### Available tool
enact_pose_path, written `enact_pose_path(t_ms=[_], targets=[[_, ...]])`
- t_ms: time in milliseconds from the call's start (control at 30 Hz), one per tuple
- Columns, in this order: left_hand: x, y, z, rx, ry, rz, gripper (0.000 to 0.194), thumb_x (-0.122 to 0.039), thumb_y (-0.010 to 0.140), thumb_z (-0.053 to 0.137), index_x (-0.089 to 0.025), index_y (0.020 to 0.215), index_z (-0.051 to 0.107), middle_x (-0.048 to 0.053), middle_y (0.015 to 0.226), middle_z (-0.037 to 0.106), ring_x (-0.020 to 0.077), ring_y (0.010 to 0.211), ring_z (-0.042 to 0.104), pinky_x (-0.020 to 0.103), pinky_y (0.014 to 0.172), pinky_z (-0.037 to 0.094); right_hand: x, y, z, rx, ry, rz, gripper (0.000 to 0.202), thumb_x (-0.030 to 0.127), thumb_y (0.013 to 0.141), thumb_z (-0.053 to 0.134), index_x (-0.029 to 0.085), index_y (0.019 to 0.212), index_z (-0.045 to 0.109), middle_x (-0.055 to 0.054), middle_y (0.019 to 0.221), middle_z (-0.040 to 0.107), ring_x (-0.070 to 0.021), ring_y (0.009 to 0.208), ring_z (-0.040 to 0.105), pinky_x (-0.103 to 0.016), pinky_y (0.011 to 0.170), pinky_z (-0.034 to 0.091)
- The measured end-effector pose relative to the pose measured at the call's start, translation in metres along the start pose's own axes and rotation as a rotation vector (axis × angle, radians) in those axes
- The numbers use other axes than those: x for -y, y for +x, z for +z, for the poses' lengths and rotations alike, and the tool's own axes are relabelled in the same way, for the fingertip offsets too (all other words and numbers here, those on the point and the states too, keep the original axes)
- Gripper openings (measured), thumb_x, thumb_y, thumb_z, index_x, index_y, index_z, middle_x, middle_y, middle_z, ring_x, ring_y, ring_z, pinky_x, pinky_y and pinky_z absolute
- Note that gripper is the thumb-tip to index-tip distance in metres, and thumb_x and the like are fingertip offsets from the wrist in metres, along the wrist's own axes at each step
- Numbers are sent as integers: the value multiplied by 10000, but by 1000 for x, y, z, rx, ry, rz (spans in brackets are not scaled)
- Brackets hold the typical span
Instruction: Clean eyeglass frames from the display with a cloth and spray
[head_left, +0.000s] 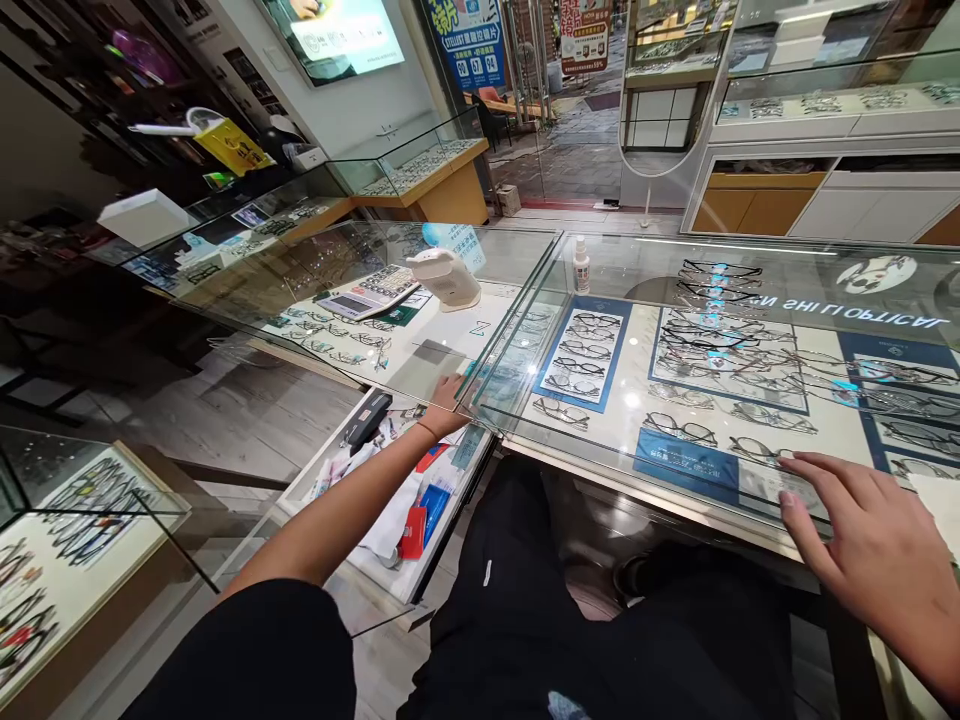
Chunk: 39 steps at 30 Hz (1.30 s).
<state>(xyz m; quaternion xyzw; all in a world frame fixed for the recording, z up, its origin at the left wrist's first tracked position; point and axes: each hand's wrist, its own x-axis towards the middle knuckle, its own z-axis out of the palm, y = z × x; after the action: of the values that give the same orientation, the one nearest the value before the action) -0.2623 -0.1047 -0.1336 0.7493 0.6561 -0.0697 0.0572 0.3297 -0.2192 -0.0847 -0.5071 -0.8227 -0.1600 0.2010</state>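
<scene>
My left hand [448, 405] reaches to the back of a pulled-out drawer [409, 592], by the corner where two glass counters meet. Its fingers are small and partly covered by the glass edge, so their grip is unclear. In the drawer lie a black case [369, 418], a white cloth [390, 515], a red packet [413, 532] and a blue packet [436, 505]. My right hand [874, 525] rests at the front edge of the right glass counter [570, 450], fingers spread and holding nothing. Eyeglasses [757, 450] lie under the glass near its fingertips.
A spray bottle [581, 266] and a row of eyeglass frames [720, 300] stand on the right counter. A white scanner-like device [444, 280] and a calculator [371, 292] are at the left counter. Another glass case [97, 500] stands at the lower left.
</scene>
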Motion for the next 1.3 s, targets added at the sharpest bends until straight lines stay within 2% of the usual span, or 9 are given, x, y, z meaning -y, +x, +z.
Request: enact_pose_path(t_ms=[100,233,367,467,633,800,933,1033,1300], targets=[[-3,-34,-6,78,41,-11,190,-302,961,585,-169,1068,670,162,1030,730,351,1069,670,458,949,490,2,2,-1,-10,10,4,365,421,1103,475,183,1333,630,-140,1228,741,-346,1061,680,-470,827,482],[-24,-93,-33,268,23,148,137,-335,952,573,-208,913,603,87,883,722,260,823,657,347,728,418,0,1,2,-14,44,7,367,424,1108,478,175,1319,644,-138,1246,736,-338,1083,671,-450,836,466],[-80,-131,-77,298,-113,346,188,-297,1004,540,-221,832,549,37,790,679,212,723,606,333,656,338,0,2,5,-2,85,35,364,416,1100,489,170,1304,663,-141,1265,722,-338,1113,659,-442,849,460],[-136,-133,-114,106,-107,601,228,-284,1077,489,-216,870,557,31,815,669,200,775,604,340,741,366,2,3,4,13,116,64,342,382,1094,505,163,1294,676,-149,1276,712,-340,1148,645,-452,874,464],[-234,-95,-173,-209,-12,974,282,-280,1121,448,-211,878,574,33,825,678,194,778,583,358,795,373,7,7,1,37,174,122,325,346,1081,517,159,1282,690,-165,1294,695,-341,1183,620,-463,924,458],[-341,-8,-208,-395,93,1075,409,-378,1142,391,-195,892,659,63,834,706,216,838,613,368,797,382,8,11,-2,81,224,155,334,342,1086,497,171,1321,662,-167,1338,664,-343,1214,577,-471,969,433],[-418,63,-201,-437,141,1036,365,-288,1104,441,-153,1000,764,131,1142,774,266,1048,636,396,848,397,8,14,-7,115,253,166,314,313,1074,500,170,1304,659,-167,1326,654,-347,1193,556,-480,960,429],[-458,93,-185,-448,238,1021,309,-276,1057,521,-137,1067,797,149,1348,737,325,1225,587,426,905,382,8,16,-10,133,265,169,307,309,1063,515,169,1292,662,-166,1306,654,-349,1181,546,-485,956,427],[-495,117,-160,-457,318,972,434,-326,1070,491,-65,980,826,214,1099,788,343,1090,596,461,874,339,5,20,-10,202,275,181,352,339,1067,525,150,1333,657,-160,1367,632,-347,1201,531,-474,964,393]])
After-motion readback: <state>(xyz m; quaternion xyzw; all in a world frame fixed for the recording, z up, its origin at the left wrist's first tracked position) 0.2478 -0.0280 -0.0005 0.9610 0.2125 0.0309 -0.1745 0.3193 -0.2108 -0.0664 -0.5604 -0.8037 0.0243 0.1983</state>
